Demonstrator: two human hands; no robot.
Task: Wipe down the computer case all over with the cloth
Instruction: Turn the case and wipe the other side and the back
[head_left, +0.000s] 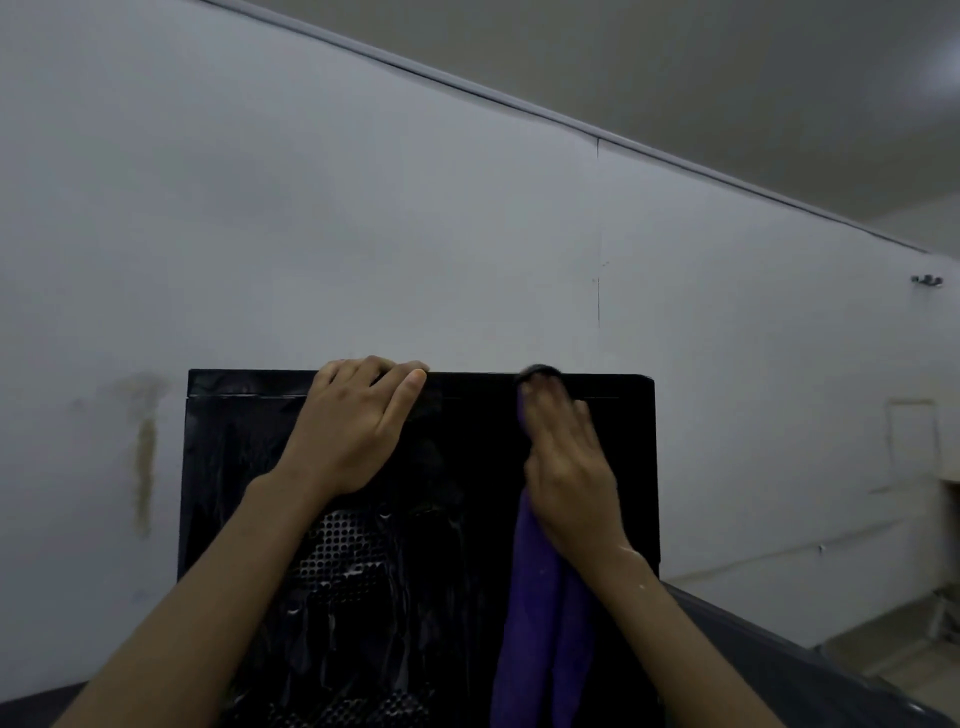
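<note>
Here, a tall black metal computer case (457, 467) stands on a dark worktop (779, 660) before a plain grey wall (311, 208). The left grip (358, 426) curls over the case's top edge, steadying it. The right grip (566, 467), fingers flat, presses a purple cloth (540, 623) against the streaky wet panel. Long, overlapping strokes would serve best. The bracing hand covers an unwiped patch.

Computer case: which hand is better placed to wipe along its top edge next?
Right. The right hand presses the purple cloth flat on the computer case just below its top edge; the left hand grips that edge and has no cloth.
</note>
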